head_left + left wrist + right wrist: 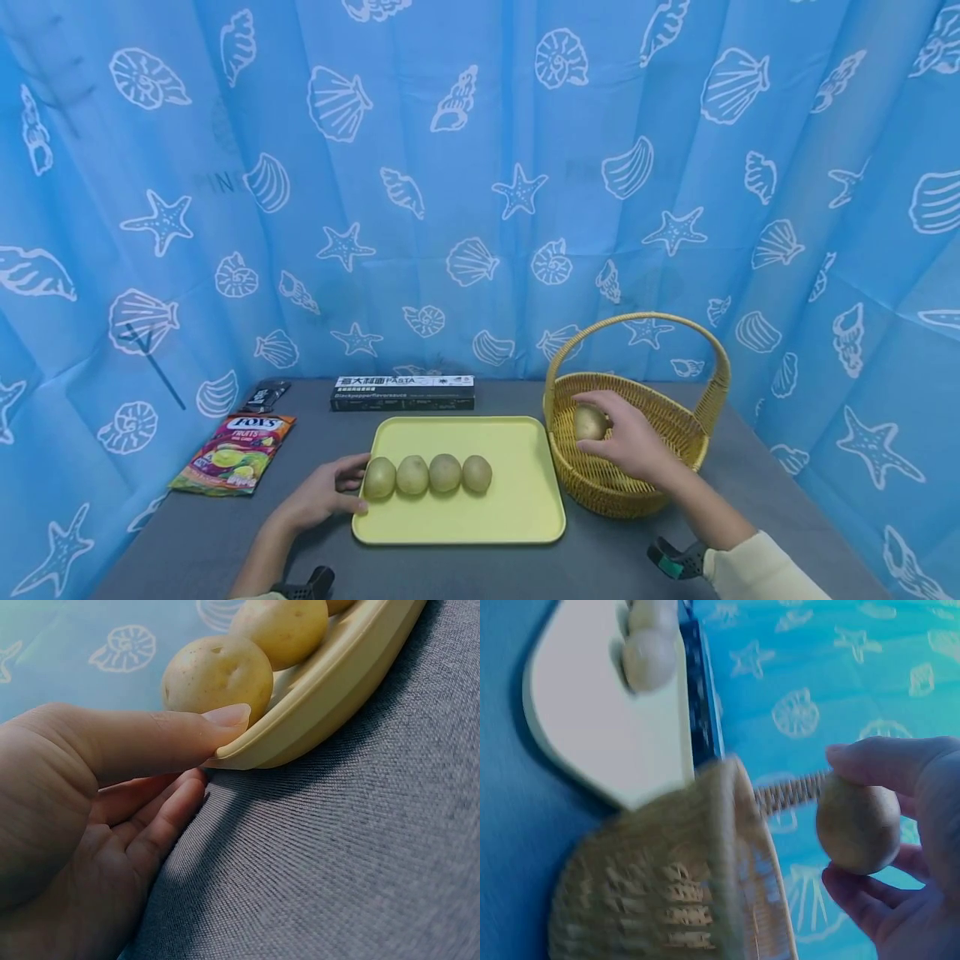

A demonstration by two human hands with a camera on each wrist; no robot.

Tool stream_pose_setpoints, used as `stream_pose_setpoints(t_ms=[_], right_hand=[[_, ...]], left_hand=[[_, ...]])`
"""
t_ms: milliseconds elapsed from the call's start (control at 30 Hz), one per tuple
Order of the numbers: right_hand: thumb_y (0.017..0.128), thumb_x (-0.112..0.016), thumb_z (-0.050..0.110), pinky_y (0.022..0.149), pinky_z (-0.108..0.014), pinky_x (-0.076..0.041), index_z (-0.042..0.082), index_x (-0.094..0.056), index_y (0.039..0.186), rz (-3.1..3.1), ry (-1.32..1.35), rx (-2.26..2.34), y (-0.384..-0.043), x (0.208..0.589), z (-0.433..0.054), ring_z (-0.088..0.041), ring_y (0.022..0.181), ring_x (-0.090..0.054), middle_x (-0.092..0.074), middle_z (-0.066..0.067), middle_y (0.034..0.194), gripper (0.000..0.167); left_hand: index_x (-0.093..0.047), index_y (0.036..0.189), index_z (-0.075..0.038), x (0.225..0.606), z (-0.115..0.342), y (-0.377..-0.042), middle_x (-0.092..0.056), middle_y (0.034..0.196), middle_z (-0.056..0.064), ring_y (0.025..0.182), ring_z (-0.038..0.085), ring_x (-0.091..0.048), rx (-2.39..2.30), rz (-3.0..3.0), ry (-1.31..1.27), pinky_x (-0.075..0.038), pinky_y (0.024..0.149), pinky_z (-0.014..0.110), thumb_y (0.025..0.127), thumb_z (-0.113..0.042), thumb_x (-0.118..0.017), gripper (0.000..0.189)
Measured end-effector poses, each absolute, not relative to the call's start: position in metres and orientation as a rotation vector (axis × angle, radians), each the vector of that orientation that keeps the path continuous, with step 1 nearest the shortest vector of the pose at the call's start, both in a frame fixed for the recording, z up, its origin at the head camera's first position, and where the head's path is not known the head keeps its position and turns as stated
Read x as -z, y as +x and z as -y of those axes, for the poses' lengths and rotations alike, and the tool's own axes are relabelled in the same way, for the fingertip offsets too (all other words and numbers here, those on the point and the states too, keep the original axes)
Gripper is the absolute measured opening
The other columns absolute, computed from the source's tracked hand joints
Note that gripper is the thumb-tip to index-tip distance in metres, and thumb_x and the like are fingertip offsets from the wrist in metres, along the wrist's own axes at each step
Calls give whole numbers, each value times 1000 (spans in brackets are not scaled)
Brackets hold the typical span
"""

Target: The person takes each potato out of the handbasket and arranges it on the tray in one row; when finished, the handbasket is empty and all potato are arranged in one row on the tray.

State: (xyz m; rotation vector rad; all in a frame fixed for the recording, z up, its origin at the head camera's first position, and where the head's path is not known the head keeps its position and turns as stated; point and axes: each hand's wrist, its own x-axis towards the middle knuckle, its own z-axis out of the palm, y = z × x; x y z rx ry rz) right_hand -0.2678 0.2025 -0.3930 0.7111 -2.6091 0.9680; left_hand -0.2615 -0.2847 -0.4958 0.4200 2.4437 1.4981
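My right hand (626, 433) grips a potato (858, 825) between thumb and fingers, over the wicker basket (630, 498) at the right. In the head view this potato appears inside the basket's rim, below its arched handle. The left hand (326, 493) holds the left edge of the yellow tray (517, 500), thumb on the rim and fingers beside and below it. Several more potatoes (445, 472) lie in a row on the tray, from its left edge to past the middle. The left wrist view shows the thumb close to the nearest potato (217, 679).
Behind the tray lies a black and white pasta box (402, 393). A colourful candy bag (234, 454) and a small black packet (265, 397) are at the left. A blue shell-print curtain (480, 208) borders the grey tabletop (315, 433).
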Motion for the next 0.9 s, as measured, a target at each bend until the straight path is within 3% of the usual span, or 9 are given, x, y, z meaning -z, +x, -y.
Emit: stream_pose_setpoints(t_ms=[500, 733, 900], right_hand=[[72, -85, 9, 85, -37, -55, 11, -58, 131, 2540, 891, -1118, -245, 414, -134, -24, 108, -59, -56, -7, 129, 65], [71, -80, 2, 99, -51, -43, 2, -54, 134, 2706, 935, -1012, -253, 437, -106, -34, 121, -51, -56, -14, 131, 68], [68, -75, -4, 100, -51, -42, -1, -52, 135, 2779, 927, -966, -263, 455, -97, -35, 120, -51, -55, -18, 129, 72]], left_hand=[[-33, 145, 10, 495, 285, -259, -48, 136, 31, 118, 41, -54, -1512, -2429, 438, -47, 97, 49, 81, -16, -79, 83], [-34, 145, 10, 496, 285, -261, -48, 136, 31, 118, 41, -54, -1490, -2452, 438, -47, 97, 48, 80, -19, -79, 84], [-35, 145, 8, 496, 284, -262, -49, 136, 30, 117, 40, -55, -1493, -2452, 418, -47, 97, 49, 80, -18, -79, 83]])
